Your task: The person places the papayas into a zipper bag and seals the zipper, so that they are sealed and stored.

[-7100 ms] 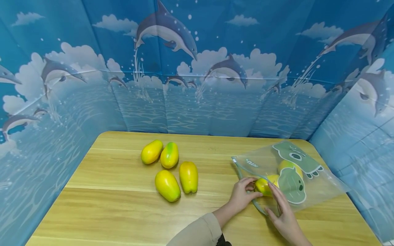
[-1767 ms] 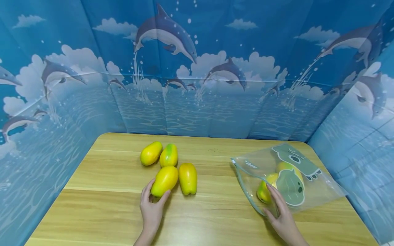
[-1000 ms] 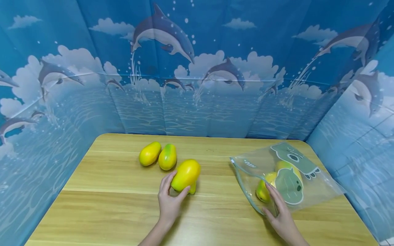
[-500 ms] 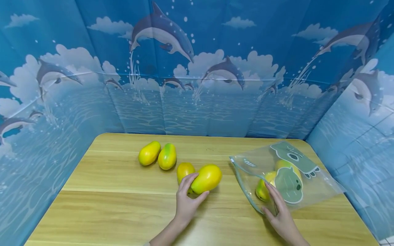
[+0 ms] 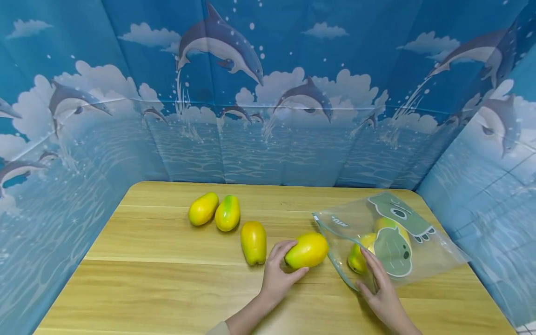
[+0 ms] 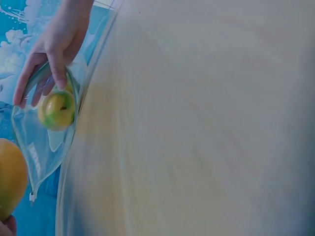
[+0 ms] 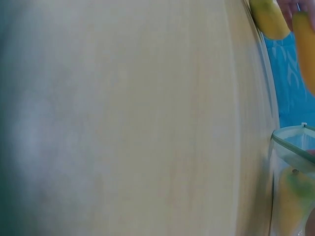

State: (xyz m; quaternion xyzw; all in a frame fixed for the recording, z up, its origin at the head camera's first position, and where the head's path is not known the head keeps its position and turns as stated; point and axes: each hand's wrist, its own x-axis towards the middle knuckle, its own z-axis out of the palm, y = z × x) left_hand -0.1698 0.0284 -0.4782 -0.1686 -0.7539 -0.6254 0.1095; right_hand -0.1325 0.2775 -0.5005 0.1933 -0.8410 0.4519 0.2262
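My left hand [image 5: 277, 279] grips a yellow mango [image 5: 311, 251] between thumb and fingers, just left of the mouth of a clear zip bag [image 5: 439, 256]. The same mango [image 6: 11, 177] is cut off at the edge of the left wrist view. At the bag's mouth my right hand [image 5: 383, 295] holds the rim, with fingers and thumb spread apart and the mouth gaping. Inside lie a yellow-green mango [image 5: 357, 261] near the opening and another mango [image 5: 393, 225] deeper in, partly hidden by the printed green cartoon figure.
On the wooden table [image 5: 146, 288] lie three more mangoes: one mango [image 5: 253, 243] near my left hand, a green-striped mango [image 5: 227, 213] and a mango [image 5: 203, 209] farther back. A blue dolphin-print curtain [image 5: 268, 153] stands behind and beside the table.
Earlier my left hand was at the bag's mouth with a mango. It then took the front mango from the group and carried it right, toward the bag. My right hand has stayed at the rim.
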